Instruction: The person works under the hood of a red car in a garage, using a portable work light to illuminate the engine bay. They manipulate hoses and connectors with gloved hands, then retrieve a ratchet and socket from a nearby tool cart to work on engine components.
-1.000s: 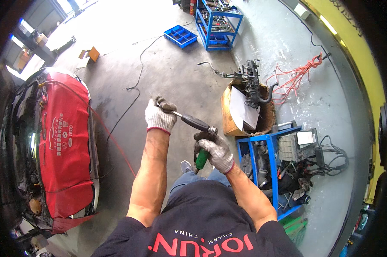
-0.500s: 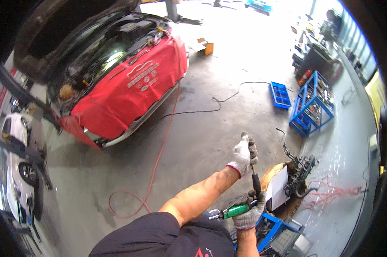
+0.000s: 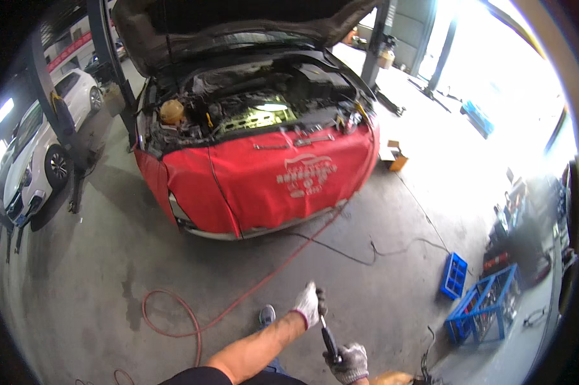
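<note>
Both my hands wear pale work gloves with dark, soiled fingers. My left hand [image 3: 309, 306] is closed round the metal shaft end of a black-handled hand tool [image 3: 328, 336], whose working end is hidden inside the glove. Close to my body, my right hand [image 3: 348, 364] has its fingers closed at the lower end of the same handle. Whether the right hand holds anything else cannot be seen. The tool slants between the two hands, above the grey floor.
Ahead stands a car with its bonnet raised and a red cover [image 3: 257, 186] over its front; wrenches lie along the top. A red hose [image 3: 264, 280] loops across the floor. Right are a blue tray [image 3: 454, 276] and blue tool rack [image 3: 488, 305]. Lift posts [image 3: 110, 58] stand left.
The view has swung left and up toward the car. Both hands still hold the black-handled tool. The green tool that was in my right hand is no longer visible.
</note>
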Available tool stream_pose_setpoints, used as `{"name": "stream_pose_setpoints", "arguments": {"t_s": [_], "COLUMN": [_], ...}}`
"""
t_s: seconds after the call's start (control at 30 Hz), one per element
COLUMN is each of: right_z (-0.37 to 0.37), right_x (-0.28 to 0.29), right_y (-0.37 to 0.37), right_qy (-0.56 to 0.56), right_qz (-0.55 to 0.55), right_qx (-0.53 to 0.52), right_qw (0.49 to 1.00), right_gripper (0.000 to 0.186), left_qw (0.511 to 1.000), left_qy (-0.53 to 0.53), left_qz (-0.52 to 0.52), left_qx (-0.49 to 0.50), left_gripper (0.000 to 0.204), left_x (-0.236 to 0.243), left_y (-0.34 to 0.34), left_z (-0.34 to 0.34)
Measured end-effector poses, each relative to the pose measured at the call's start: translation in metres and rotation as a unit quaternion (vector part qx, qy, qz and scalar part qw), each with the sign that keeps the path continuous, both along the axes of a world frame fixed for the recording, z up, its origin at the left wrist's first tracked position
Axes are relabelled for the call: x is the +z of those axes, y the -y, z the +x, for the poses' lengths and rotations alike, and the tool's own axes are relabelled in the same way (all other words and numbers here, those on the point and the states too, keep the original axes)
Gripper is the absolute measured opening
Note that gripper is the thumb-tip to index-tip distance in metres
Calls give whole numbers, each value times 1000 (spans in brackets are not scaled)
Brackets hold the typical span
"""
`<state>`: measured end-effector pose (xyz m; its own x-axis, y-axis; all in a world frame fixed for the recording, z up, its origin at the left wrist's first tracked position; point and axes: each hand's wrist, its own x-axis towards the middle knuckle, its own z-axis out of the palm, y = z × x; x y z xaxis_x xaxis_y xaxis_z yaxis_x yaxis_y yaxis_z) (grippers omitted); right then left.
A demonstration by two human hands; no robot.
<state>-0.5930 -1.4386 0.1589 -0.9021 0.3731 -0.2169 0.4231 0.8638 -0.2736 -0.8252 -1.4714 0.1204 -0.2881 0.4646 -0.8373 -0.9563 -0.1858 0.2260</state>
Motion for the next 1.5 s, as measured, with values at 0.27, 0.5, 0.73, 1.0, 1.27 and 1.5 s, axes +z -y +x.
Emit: {"name": "stream_pose_setpoints", "arguments": {"t_s": [0.27, 0.5, 0.73, 1.0, 1.27, 1.5], "right_z": [-209, -347, -485, -580, -582, -508], "right_x": [44, 57, 42, 57, 77, 73], "right_y": [-31, -100, -251, -368, -365, -332], "right_qy": [-235, -97, -160, -47, -106, -163], "right_qz": [-562, -678, -228, -546, -455, -298], "right_qx": [-189, -60, 247, 161, 50, 55], "right_qw": [770, 726, 928, 821, 883, 939], "right_gripper": [11, 32, 19, 38, 26, 20], "left_qw": [942, 854, 915, 905, 912, 927], "left_qy": [-21, -23, -127, -147, -155, -151], "left_qz": [322, 496, 255, 118, 112, 130], "left_qx": [94, 155, 285, 381, 363, 318], "left_gripper": [46, 45, 45, 43, 43, 41], "left_x": [62, 98, 85, 101, 117, 103], "left_y": [-20, -51, -134, -231, -260, -244], "left_z": [-208, -338, -423, -506, -527, -552]}}
